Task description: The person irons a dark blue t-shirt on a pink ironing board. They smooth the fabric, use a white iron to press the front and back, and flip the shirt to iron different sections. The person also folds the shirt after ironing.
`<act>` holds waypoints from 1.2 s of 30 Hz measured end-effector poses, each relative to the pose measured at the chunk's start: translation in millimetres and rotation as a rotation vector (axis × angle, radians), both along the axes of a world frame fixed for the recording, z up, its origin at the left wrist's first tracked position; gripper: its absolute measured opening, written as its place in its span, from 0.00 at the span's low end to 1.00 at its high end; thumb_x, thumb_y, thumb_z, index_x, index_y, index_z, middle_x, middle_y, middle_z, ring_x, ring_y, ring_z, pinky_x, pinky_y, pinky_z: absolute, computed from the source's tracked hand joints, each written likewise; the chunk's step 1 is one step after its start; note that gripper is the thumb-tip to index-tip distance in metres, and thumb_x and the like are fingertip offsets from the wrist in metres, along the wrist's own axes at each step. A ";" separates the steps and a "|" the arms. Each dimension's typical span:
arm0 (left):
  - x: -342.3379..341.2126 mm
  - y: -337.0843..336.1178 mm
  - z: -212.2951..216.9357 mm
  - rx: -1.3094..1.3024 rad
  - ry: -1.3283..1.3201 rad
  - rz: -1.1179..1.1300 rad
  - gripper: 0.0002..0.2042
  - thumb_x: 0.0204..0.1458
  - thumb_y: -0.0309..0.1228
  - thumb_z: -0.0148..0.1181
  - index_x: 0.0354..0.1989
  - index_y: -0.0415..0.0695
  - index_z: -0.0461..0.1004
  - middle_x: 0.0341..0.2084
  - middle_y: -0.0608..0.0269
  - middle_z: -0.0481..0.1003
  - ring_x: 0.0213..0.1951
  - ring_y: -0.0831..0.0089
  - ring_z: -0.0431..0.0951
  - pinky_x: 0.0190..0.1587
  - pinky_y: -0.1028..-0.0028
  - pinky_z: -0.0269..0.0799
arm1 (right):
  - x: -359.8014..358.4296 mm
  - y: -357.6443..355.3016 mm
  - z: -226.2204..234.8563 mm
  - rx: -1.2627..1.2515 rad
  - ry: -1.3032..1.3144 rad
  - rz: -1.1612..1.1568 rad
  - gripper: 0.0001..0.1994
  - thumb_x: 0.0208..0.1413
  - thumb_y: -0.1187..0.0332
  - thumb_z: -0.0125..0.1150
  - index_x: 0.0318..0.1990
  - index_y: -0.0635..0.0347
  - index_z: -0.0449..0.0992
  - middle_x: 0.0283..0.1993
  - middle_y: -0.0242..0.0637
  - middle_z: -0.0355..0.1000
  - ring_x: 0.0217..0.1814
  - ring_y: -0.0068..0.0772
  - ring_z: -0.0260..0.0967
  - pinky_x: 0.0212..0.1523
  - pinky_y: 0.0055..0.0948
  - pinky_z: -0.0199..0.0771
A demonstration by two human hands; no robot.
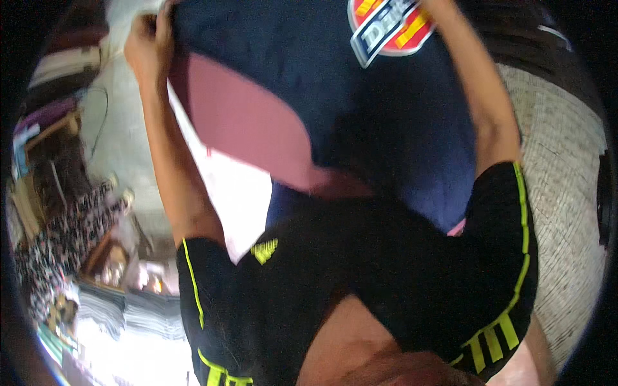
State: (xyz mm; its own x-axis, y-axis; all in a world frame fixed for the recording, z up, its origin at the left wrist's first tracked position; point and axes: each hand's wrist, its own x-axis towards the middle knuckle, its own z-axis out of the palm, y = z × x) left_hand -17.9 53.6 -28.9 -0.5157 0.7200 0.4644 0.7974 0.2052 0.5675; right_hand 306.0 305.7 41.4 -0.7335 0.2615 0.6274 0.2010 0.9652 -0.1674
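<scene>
A large navy cloth (283, 64) with a red, white and yellow printed emblem (393, 29) spreads out in front of me. Its upper left corner is in my left hand (149, 44), whose fingers are curled closed there. My right arm reaches up across the cloth's right side. Beside the emblem, at the top edge of the picture, my right hand (439, 6) is mostly cut off and its fingers are hidden. Below the navy cloth lies a pink piece of fabric (244, 119), with a bright white surface (235, 193) under it.
Stacks of folded grey cloth (129, 312) stand at the lower left. Above them hangs a black-and-white patterned fabric (71, 238), near a wooden frame (55, 132). To my right is a pale, streaked woven-looking surface (560, 193), with dark material at the top right.
</scene>
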 end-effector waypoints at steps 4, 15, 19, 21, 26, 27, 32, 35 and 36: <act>17.5 3.1 16.5 -0.117 -0.180 0.084 0.22 0.59 0.47 0.61 0.32 0.35 0.76 0.21 0.51 0.76 0.26 0.67 0.74 0.35 0.67 0.71 | 132.7 -1.4 -8.3 0.083 -0.205 -0.491 0.22 0.64 0.51 0.55 0.57 0.55 0.75 0.57 0.47 0.72 0.58 0.49 0.71 0.59 0.44 0.70; 9.6 10.0 45.9 -0.476 0.214 0.074 0.19 0.58 0.46 0.61 0.31 0.39 0.73 0.26 0.50 0.78 0.30 0.50 0.78 0.35 0.57 0.70 | 245.7 26.4 -27.9 -0.839 -0.277 -0.617 0.20 0.66 0.51 0.53 0.42 0.62 0.77 0.35 0.40 0.74 0.40 0.33 0.70 0.46 0.34 0.69; 57.5 78.1 77.0 -0.153 0.414 -0.152 0.18 0.57 0.46 0.62 0.37 0.41 0.76 0.35 0.50 0.78 0.41 0.48 0.77 0.43 0.58 0.71 | 259.2 12.3 -21.4 -0.866 -0.277 -0.674 0.24 0.67 0.47 0.49 0.45 0.60 0.78 0.42 0.42 0.77 0.48 0.38 0.73 0.52 0.35 0.70; 100.4 127.5 88.1 -0.100 0.288 -0.374 0.21 0.57 0.49 0.61 0.37 0.38 0.78 0.34 0.47 0.77 0.41 0.47 0.77 0.45 0.57 0.71 | 284.4 3.0 -11.4 -0.927 -0.351 -0.725 0.29 0.66 0.41 0.44 0.49 0.59 0.79 0.48 0.44 0.78 0.53 0.41 0.74 0.56 0.37 0.69; 155.6 228.6 70.2 -0.330 0.379 -0.297 0.31 0.54 0.61 0.57 0.34 0.38 0.81 0.39 0.42 0.79 0.45 0.47 0.78 0.49 0.54 0.71 | 382.8 -8.7 20.2 -1.325 -0.751 -1.045 0.43 0.59 0.27 0.38 0.57 0.57 0.77 0.58 0.45 0.75 0.57 0.45 0.74 0.62 0.39 0.68; 153.1 239.2 64.1 -0.306 0.323 -0.350 0.30 0.54 0.59 0.58 0.34 0.37 0.81 0.36 0.42 0.80 0.43 0.47 0.79 0.47 0.54 0.72 | 392.0 -17.3 27.5 -1.421 -0.724 -1.052 0.42 0.59 0.27 0.38 0.57 0.58 0.77 0.57 0.44 0.75 0.56 0.45 0.74 0.61 0.40 0.69; 137.9 259.1 20.2 0.086 -0.007 -0.564 0.19 0.59 0.42 0.63 0.28 0.35 0.75 0.21 0.53 0.74 0.27 0.60 0.73 0.34 0.64 0.69 | 439.6 -27.2 24.2 -1.778 -0.547 -1.013 0.36 0.62 0.34 0.43 0.57 0.59 0.77 0.54 0.42 0.77 0.53 0.41 0.76 0.52 0.42 0.77; 145.7 254.8 12.9 0.206 -0.047 -0.560 0.18 0.61 0.39 0.61 0.27 0.36 0.69 0.20 0.55 0.68 0.24 0.66 0.65 0.31 0.67 0.65 | 487.1 -13.3 -0.7 -1.581 -0.928 -0.800 0.27 0.61 0.44 0.56 0.55 0.56 0.78 0.51 0.37 0.78 0.52 0.39 0.76 0.49 0.41 0.78; 136.1 252.7 11.4 0.188 -0.017 -0.526 0.17 0.61 0.39 0.62 0.28 0.37 0.69 0.21 0.57 0.68 0.25 0.69 0.65 0.31 0.69 0.65 | 491.6 -10.0 -2.9 -1.535 -0.829 -0.766 0.25 0.60 0.48 0.59 0.56 0.56 0.77 0.51 0.37 0.78 0.52 0.39 0.76 0.49 0.40 0.77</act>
